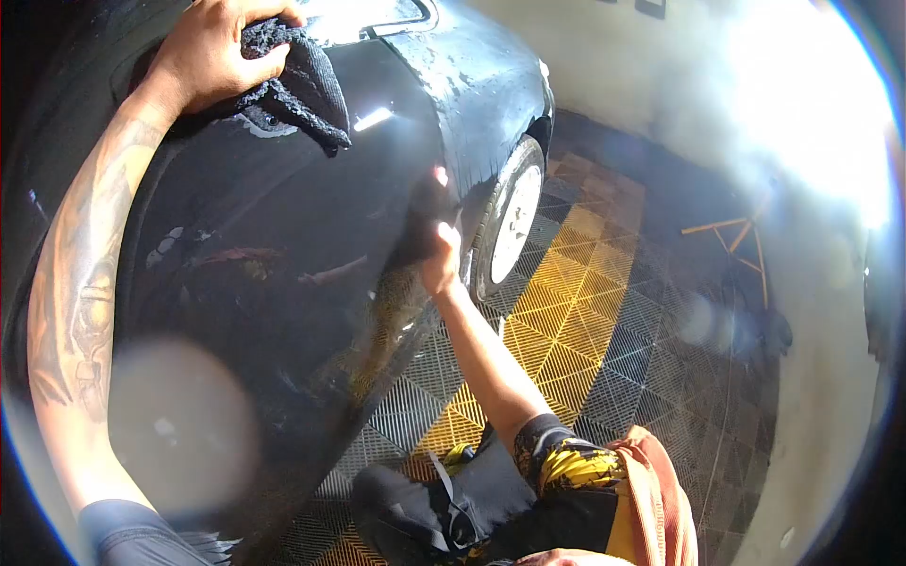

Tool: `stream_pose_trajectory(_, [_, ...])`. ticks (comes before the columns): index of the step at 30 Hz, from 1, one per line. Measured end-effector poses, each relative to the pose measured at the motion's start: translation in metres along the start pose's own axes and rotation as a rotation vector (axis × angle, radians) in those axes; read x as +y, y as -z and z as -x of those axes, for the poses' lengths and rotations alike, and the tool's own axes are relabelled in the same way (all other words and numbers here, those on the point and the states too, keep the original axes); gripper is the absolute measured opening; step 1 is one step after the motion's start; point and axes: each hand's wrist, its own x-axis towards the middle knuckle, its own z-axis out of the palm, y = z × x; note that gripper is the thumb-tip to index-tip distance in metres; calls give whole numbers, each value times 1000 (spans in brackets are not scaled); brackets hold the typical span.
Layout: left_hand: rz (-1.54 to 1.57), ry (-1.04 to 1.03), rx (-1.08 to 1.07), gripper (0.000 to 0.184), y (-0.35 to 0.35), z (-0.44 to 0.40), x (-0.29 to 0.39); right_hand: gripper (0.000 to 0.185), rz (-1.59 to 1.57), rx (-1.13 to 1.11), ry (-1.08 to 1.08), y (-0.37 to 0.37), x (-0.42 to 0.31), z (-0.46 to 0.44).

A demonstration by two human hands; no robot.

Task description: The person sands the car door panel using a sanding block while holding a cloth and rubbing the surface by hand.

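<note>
Got the car (311, 198) left, wheel (517, 226) at its far end on floor tiles (566, 283), wall (642, 66) behind and right!

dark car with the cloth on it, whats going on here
The person's left hand holds a bunched dark cloth against the side of a dark car, where a few pale patches show. Another hand, from a patterned sleeve, is at the panel's edge near the wheel; whether it is the same person's, I can't tell.
</note>
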Motion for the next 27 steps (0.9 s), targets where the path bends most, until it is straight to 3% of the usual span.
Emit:
stream_pose_trajectory(3, [10,-13,-6,21,11,0,2,54,422,16,88,-21,-46,-17])
stream_pose_trajectory(5, [-4,-33,10,20,9,1,4,55,509,-5,160,-19,-46,-19])
stream_pose_trajectory(9, [23,65,-49,21,14,-2,13,58,478,-23,354,-20,-34,26])
stream_pose_trajectory(12, [41,59,-54,22,20,-2,16,51,-76,40,38,-2,16,21])
stream_pose_trajectory(15, [2,-47,-16,23,9,2,-2,45,317,179,334,-28,-34,14])
stream_pose_trajectory(16, [-5,-44,-16,23,10,0,5,44,386,119,261,-22,-34,21])
stream_pose_trajectory(19, [8,46,-82,22,17,-5,20,52,-62,68,-226,-15,-38,37])
stream_pose_trajectory(21, [33,98,-82,22,20,-7,23,56,94,5,-50,-16,-37,16])
stream_pose_trajectory(22, [-49,1,26,22,4,1,12,58,170,-18,32,-16,-35,8])
stream_pose_trajectory(23, [-41,-155,-118,27,0,13,-28,60,250,-40,113,-14,-32,0])
stream_pose_trajectory(24, [-49,-148,-126,27,1,12,-27,62,331,-63,192,-11,-31,-5])
stream_pose_trajectory(27, [-18,-141,-141,27,-1,12,-30,64,272,-58,215,-13,-36,-2])
